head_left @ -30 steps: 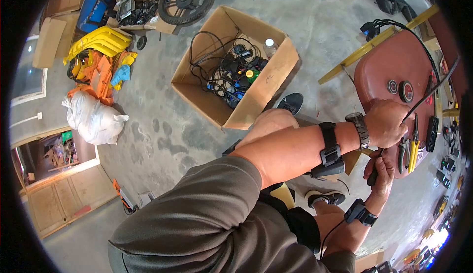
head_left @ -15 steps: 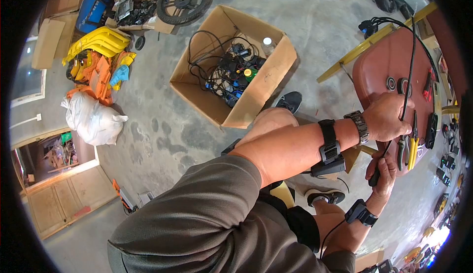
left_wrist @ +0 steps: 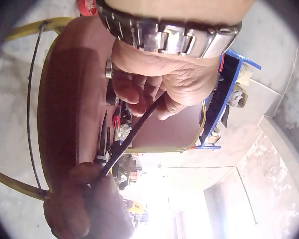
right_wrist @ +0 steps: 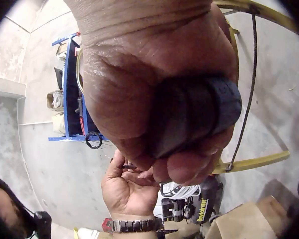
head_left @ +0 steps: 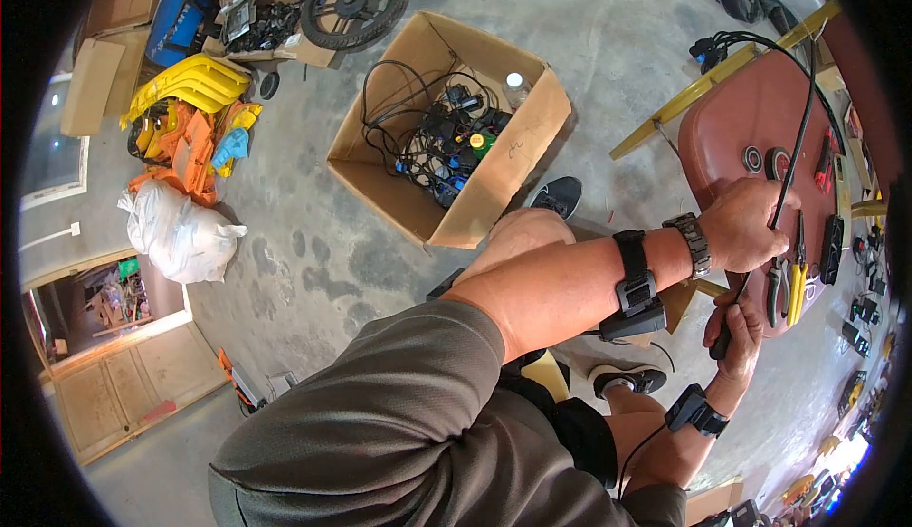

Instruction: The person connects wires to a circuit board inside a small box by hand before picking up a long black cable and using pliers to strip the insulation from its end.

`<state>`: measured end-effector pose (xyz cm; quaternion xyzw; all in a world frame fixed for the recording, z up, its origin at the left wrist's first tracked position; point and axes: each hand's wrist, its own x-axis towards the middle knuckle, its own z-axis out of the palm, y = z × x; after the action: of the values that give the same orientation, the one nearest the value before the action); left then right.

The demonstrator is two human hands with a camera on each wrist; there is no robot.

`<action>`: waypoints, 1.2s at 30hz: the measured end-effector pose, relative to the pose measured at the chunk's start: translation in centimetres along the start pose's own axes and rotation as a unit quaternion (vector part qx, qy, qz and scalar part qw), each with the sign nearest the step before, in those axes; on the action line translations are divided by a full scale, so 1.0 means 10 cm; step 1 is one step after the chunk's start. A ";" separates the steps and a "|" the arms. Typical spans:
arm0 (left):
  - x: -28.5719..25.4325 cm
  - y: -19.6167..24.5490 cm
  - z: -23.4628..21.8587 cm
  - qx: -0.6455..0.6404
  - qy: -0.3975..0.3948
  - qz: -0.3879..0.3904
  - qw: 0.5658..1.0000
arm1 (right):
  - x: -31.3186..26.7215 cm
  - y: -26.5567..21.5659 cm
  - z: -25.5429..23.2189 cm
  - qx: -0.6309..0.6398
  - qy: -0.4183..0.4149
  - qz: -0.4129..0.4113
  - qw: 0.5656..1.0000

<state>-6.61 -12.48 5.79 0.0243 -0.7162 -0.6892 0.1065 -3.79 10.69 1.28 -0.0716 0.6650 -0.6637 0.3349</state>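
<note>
A black cable runs between the two hands and on past the left one. The left hand, wearing a metal watch, pinches it between thumb and fingers above a brown padded seat. In the left wrist view the cable slants taut from the left thumb down to the right hand. My right hand grips a dark cylindrical connector with a bluish end, its fingers curled round it. Beside the hands on the seat lie yellow-handled pliers and grey-black-handled pliers.
Two dark rings, including a small one, a red-handled tool and a black object also lie on the seat. A cardboard box of wires and electrical parts stands on the floor. Yellow metal legs frame the seat.
My left hand has shifted slightly up and away from the right hand, its fist loosening to a pinch. The cable's free length has swung upward. The right hand has barely moved.
</note>
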 end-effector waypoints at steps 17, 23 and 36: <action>0.03 -0.22 0.07 0.022 0.037 0.075 0.996 | 0.02 -0.01 0.05 -0.042 0.006 0.015 0.999; 0.08 -0.10 0.01 -0.049 -0.041 -0.019 0.998 | -0.03 -0.45 0.20 -0.070 0.023 0.056 0.996; 0.08 -0.07 0.02 -0.085 -0.115 -0.076 0.987 | 0.25 -1.27 -0.45 -0.330 0.103 -0.017 0.938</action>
<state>-7.54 -12.46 5.21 -0.0098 -0.6587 -0.7519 -0.0272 -12.56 11.74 11.74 -0.1202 0.8761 -0.4166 0.2107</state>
